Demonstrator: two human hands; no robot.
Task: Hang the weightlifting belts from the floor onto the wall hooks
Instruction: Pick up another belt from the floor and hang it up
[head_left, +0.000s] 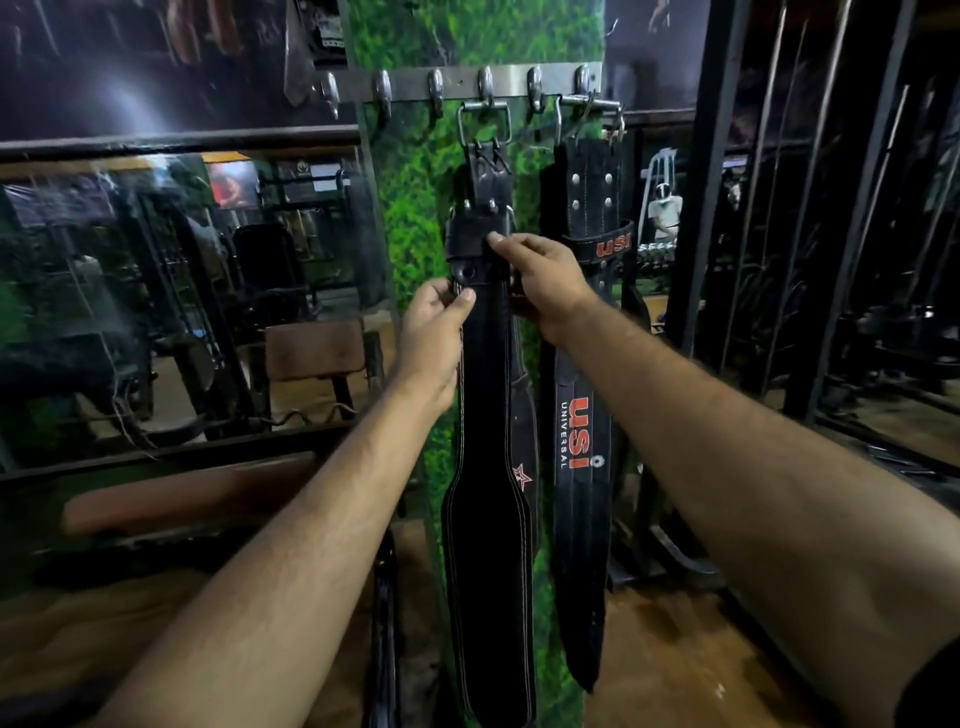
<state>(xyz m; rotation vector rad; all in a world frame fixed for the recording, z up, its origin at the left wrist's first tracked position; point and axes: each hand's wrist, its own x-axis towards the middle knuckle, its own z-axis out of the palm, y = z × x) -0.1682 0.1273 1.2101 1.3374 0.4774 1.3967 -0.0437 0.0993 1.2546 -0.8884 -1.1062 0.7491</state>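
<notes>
Belt (488, 519) hangs from hook rail (467, 83), upper strap pinched by left hand (434, 317) and right hand (545, 286).

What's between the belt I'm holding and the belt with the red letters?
In the head view, only a strip of green wall shows between the held belt and the lettered belt; nothing hangs there.

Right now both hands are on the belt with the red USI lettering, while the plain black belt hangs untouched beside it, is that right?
Not quite. The head view shows the left hand and right hand on the plain black belt, hung by its buckle from the hook rail. The belt with red USI lettering is the one hanging untouched beside it.
</notes>
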